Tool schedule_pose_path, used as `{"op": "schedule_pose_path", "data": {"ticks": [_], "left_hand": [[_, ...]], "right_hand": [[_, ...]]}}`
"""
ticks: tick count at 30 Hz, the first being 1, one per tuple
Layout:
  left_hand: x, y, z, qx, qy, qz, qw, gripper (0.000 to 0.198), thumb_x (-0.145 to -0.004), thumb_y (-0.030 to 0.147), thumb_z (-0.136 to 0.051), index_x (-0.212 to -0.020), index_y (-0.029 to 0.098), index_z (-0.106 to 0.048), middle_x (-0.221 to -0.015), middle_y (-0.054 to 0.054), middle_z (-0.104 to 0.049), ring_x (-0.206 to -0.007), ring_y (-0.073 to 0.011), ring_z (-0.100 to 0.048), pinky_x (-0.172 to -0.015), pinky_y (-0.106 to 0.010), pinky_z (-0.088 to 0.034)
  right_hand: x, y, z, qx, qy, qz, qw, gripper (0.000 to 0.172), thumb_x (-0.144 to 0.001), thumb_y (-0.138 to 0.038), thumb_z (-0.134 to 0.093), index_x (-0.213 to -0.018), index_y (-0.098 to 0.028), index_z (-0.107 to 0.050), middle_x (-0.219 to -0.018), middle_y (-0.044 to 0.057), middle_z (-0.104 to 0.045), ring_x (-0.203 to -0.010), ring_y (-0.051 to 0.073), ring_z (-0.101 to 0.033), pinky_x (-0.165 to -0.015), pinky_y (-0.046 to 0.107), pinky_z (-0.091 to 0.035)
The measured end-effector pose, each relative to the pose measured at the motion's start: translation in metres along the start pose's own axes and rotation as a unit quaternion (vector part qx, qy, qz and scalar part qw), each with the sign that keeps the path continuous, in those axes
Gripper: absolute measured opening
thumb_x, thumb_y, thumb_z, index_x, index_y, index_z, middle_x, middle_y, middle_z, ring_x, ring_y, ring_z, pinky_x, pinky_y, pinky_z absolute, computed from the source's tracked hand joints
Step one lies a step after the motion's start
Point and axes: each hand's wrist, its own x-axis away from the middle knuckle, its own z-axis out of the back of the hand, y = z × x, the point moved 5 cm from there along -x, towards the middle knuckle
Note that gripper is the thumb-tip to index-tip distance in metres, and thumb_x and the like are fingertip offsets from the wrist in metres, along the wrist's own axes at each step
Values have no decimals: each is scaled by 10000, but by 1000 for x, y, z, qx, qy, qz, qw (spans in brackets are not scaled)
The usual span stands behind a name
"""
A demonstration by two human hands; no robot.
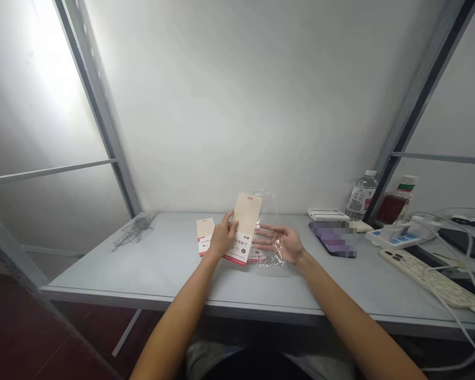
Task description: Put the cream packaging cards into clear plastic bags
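Pinched in my left hand [222, 236] is a cream and white card packet [246, 214] with a red lower edge and printed text, tilted a little to the right. My right hand [282, 244] is beside it, palm turned inward, fingers stretched to the left behind a clear plastic sleeve [272, 261]. The sleeve stands upright and looks crinkled near its lower part. A smaller cream and white packet [205, 230] lies on the grey table [134, 274], partly covered by my left hand. Another red-edged piece shows low behind the held packet, mostly hidden.
At the right are a purple-screened phone [332, 240], a white device [328, 215], a water bottle [362, 196], a jar with red contents [396, 203], a power strip [399, 237], a patterned phone case [427, 277] and cables. Dark scribbles [134, 229] mark the table's left side.
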Motion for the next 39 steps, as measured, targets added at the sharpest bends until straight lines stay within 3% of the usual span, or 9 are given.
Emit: {"op": "schedule_pose_path", "data": {"ticks": [5,14,21,27,34,39], "left_hand": [[0,-1,-2,-4,10,-7,1000,461,-858,390,-353,-1289,229,-387,-526,43,-466,-473,-115,-419,-473,-234,-298],[4,0,-4,14,46,-2,999,438,-850,407,-371,-1240,218,-435,-543,40,-495,-487,-109,-447,-493,-230,-313],[3,-3,-4,29,56,2,998,411,-844,424,-388,-1185,215,-484,-623,14,-589,-509,-109,-475,-502,-232,-319],[3,-3,-2,54,73,7,996,401,-834,435,-393,-1114,186,-536,-604,4,-583,-488,-106,-470,-486,-225,-322],[10,1,-16,100,53,18,993,412,-837,440,-391,-1146,203,-526,-753,-29,-635,-537,-112,-509,-498,-226,-355],[8,0,-27,230,1,45,972,445,-820,475,-410,-1168,225,-530,-870,-41,-648,-696,-145,-576,-587,-241,-419]], "right_hand": [[2,1,-3,-12,10,-15,1000,352,-762,-222,-360,-1004,-109,-590,-1061,154,-632,-853,275,-643,-837,481,-454],[-3,15,-8,16,-25,-46,998,385,-781,-253,-362,-1104,-116,-522,-990,142,-656,-812,231,-641,-768,413,-485],[-2,14,-9,0,-17,-52,999,399,-779,-255,-366,-1122,-106,-506,-964,151,-660,-835,238,-640,-793,427,-469],[-1,11,-10,0,-16,-44,999,397,-774,-250,-368,-1119,-112,-507,-941,145,-665,-823,239,-637,-795,438,-458],[0,20,-19,37,-41,-58,997,366,-845,-353,-356,-1071,-144,-554,-736,87,-665,-596,200,-610,-568,338,-476],[-4,25,-14,67,-10,-55,996,402,-848,-466,-383,-967,-155,-609,-668,72,-648,-569,183,-592,-503,289,-457]]}}
